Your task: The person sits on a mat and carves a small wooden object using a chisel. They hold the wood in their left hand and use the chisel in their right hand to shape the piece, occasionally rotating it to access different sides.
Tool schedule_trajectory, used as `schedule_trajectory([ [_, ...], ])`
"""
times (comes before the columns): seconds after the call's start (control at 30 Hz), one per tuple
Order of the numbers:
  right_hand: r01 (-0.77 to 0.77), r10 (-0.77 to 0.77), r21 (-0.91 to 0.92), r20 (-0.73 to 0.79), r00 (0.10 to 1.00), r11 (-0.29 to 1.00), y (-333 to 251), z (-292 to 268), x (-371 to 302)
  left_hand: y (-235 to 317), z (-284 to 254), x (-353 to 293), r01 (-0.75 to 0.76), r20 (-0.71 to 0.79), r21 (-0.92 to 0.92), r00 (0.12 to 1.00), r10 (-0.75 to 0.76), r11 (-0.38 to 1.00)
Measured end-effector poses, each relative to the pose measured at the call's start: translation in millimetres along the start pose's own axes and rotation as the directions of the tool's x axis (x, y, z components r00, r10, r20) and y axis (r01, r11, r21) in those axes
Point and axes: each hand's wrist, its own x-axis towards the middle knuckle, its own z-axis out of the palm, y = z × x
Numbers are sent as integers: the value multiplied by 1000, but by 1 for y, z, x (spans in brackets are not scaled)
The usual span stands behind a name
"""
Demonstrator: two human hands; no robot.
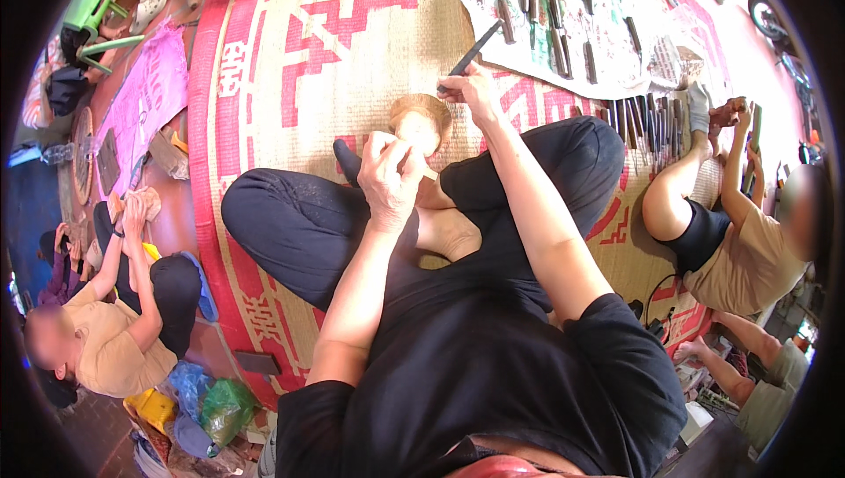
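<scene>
I sit cross-legged in black clothes on a woven mat with red patterns (290, 64). My left hand (389, 180) grips a round pale wooden piece (420, 124) and holds it against my legs. My right hand (469, 89) is closed on a dark carving chisel (473, 50) whose handle points up and away; its tip meets the top rim of the wooden piece. My right forearm reaches forward over my right knee.
Many chisels lie in rows on a printed sheet (607, 38) at the far right. A person in a tan shirt (106, 337) sits at the left, holding something. Another person (748, 249) sits at the right holding a tool. Plastic bags (207, 403) lie at the lower left.
</scene>
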Motion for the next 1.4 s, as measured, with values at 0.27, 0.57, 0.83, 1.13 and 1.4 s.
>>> schedule_trajectory([
  [0.27, -45, 50, -62, 79, 996, 997, 4, 8, -7, 1, 2, 3, -13, -1, -1, 1000, 13, 1000],
  [0.57, -11, 15, -48, 79, 997, 999, 0, 6, -12, -1, 1, 1, -7, -5, -1, 1000, 7, 1000],
  [0.83, -68, 70, 54, -49, 996, 996, 5, -6, 0, -2, 1, 0, 0, -1, 4, 1000, 0, 1000],
  [1.13, -54, 54, -41, -10, 999, 998, 7, -3, -1, -1, 1, 0, 7, 13, 1, 1000, -7, 1000],
  [1.4, 42, -35, -89, 81, 996, 995, 16, 3, -8, -2, 2, 2, -8, 6, 4, 1000, 8, 1000],
])
